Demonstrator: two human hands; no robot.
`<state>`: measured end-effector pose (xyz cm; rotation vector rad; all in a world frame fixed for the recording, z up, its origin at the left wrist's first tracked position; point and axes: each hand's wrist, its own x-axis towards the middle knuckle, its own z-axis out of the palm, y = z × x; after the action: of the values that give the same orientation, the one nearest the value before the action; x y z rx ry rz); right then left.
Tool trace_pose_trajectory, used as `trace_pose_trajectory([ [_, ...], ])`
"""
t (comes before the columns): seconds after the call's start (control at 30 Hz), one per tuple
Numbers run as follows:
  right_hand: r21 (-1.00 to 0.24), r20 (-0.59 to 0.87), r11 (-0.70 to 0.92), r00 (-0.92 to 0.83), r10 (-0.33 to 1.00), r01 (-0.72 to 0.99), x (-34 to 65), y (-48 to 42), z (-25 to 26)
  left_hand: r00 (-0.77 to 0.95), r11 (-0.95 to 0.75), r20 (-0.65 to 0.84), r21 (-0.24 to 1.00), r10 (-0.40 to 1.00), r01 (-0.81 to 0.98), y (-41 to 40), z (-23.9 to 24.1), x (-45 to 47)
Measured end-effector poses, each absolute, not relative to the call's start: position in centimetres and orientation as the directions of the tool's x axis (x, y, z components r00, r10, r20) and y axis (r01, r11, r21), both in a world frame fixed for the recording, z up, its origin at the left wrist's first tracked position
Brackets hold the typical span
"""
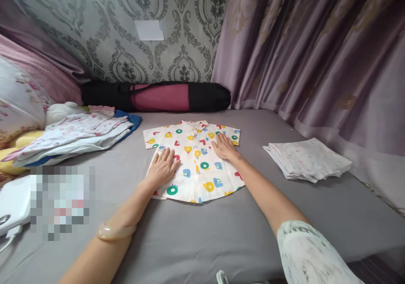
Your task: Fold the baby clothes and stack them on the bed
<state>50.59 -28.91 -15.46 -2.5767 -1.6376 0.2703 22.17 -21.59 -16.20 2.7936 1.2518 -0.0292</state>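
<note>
A small white short-sleeved shirt (196, 182) with colourful printed shapes lies spread flat, collar away from me, on the grey bed sheet (190, 242). My left hand (163, 166) rests flat on the shirt's left side, fingers stretched out and slightly apart. On the upper right of the shirt, near the sleeve, my right hand (224, 146) also lies flat with its fingers extended. Neither hand grips anything. The shirt's front shows a line of buttons down the middle, and its hem faces me.
Folded cloth (308, 159) sits to the right. At the left is a stack of clothes (85, 132) beside a floral pillow (19, 94). A black and red long bag (158, 97) lies along the wall. A white device (15, 204) with a cable is at the left edge; purple curtains (284, 43) hang right.
</note>
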Motion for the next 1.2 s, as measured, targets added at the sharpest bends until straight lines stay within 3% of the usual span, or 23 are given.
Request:
trace_pose_trajectory([
  [0.2,-0.191,-0.105,-0.400,0.387,0.916,0.896,50.2,-29.7,-14.5,0.662,-0.658,-0.052,0.071,0.748,0.750,-22.1,-15.4,22.1],
  [0.4,-0.207,-0.102,-0.234,0.217,0.971,0.950,47.2,-33.6,-13.2,0.747,-0.738,-0.029,0.134,0.664,0.661,-25.4,-14.1,22.8],
  [0.57,-0.155,-0.114,-0.245,0.229,0.967,0.957,46.4,-35.7,-14.6,0.783,-0.762,-0.124,0.179,0.610,0.622,-26.5,-14.4,23.2],
  [0.8,-0.157,-0.049,-0.230,0.225,0.973,0.960,46.1,-36.0,-14.2,0.804,-0.778,-0.070,0.217,0.590,0.590,-26.5,-14.5,22.8],
  [0.9,-0.149,-0.046,-0.132,0.126,0.991,0.980,44.5,-36.9,-13.4,0.857,-0.828,-0.038,0.239,0.515,0.508,-27.6,-14.0,22.8],
  [1.03,-0.202,-0.085,0.036,-0.054,0.995,0.979,41.9,-38.3,-13.1,0.903,-0.857,-0.107,0.287,0.416,0.428,-28.8,-14.0,22.9],
  [1.2,-0.267,-0.123,0.064,-0.100,0.987,0.962,40.9,-38.7,-13.6,0.892,-0.846,-0.172,0.282,0.419,0.452,-29.0,-14.0,23.0],
])
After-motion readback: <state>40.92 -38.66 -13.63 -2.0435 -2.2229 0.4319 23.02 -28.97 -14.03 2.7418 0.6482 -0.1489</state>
